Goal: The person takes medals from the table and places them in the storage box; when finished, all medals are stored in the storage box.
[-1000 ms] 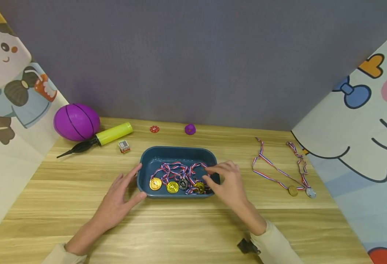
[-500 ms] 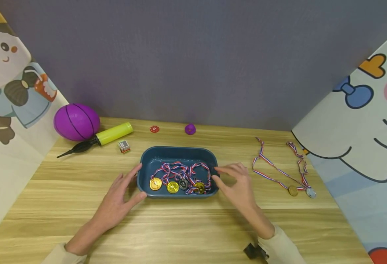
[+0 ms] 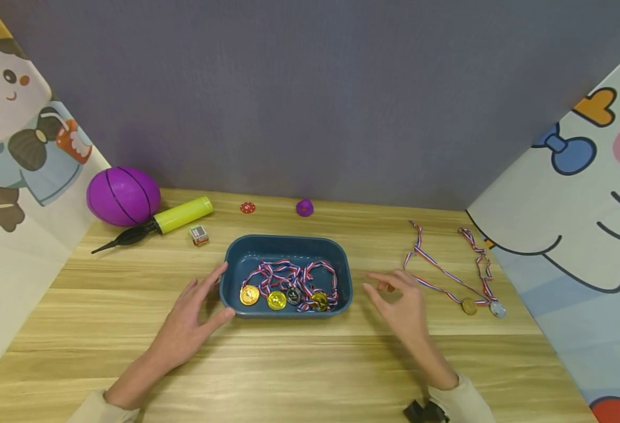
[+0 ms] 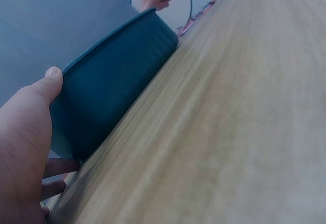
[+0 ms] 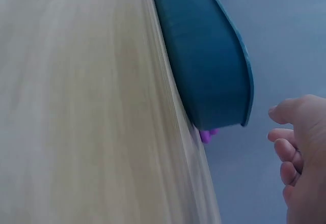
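Observation:
A dark blue plastic tub (image 3: 288, 248) sits mid-table in the head view. Inside it lie several medals on tangled red, white and blue ribbons (image 3: 288, 269), among them a gold medal (image 3: 249, 295) and a dark one (image 3: 294, 295). My left hand (image 3: 183, 323) rests at the tub's left end, its fingers extended, thumb at the front corner. In the left wrist view the thumb (image 4: 51, 84) lies against the tub wall. Just right of the tub, apart from it, my right hand (image 3: 405, 305) hovers with thumb and index finger apart, holding nothing.
Right of my right hand lie a gold-coloured medal (image 3: 469, 305) and a silver one (image 3: 497, 309) on striped ribbons. A purple ball (image 3: 123, 195), yellow pump (image 3: 184, 214), small box (image 3: 199, 235), red chip (image 3: 247, 207) and small purple object (image 3: 304, 207) line the back and left.
My right hand has drawn back from over the tub's right end to the right, and the ribbon there now lies uncovered. The left hand and tub have stayed in place.

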Demonstrator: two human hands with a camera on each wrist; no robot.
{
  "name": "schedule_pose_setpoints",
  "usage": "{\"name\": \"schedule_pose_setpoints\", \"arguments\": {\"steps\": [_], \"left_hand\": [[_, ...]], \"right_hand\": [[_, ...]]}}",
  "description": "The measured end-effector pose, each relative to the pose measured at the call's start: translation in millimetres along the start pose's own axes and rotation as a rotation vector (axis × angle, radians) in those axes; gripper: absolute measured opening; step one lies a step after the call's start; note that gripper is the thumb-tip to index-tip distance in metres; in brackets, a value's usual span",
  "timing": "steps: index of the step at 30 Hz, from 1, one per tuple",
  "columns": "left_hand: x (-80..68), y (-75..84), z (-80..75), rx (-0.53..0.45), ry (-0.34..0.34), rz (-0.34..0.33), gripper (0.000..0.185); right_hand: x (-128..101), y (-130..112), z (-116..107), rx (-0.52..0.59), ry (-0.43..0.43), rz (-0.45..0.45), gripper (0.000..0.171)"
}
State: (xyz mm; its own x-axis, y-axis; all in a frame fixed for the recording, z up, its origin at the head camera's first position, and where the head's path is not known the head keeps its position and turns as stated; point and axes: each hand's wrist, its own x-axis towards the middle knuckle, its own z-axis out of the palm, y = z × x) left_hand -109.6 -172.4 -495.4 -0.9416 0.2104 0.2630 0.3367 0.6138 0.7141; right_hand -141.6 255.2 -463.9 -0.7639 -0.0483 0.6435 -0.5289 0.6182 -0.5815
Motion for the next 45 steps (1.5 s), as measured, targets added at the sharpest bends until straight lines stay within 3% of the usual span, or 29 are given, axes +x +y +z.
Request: {"name": "schedule_pose_setpoints", "arguments": {"steps": [14,25,35,45], "left_hand": [[-0.1,-0.3,-0.2,-0.006,0.002,0.008,0.086],[0.2,-0.2,0.5,-0.005,-0.002,0.005,0.087],[-1.1,3.7,-1.3,0.003,-0.004,-0.021,0.086],[-0.9,3.6,-1.2,0.004,-0.007,-0.018,0.086]], "right_hand": [[-9,13,-26,-0.072,0.034,0.118,0.018],[-15,35,-52,-0.15,0.111,0.159,0.02],[-17,57,-79,-0.2,0.18,0.252,0.015],[-19,75,-105,-0.283,0.194,0.422,0.018]]}}
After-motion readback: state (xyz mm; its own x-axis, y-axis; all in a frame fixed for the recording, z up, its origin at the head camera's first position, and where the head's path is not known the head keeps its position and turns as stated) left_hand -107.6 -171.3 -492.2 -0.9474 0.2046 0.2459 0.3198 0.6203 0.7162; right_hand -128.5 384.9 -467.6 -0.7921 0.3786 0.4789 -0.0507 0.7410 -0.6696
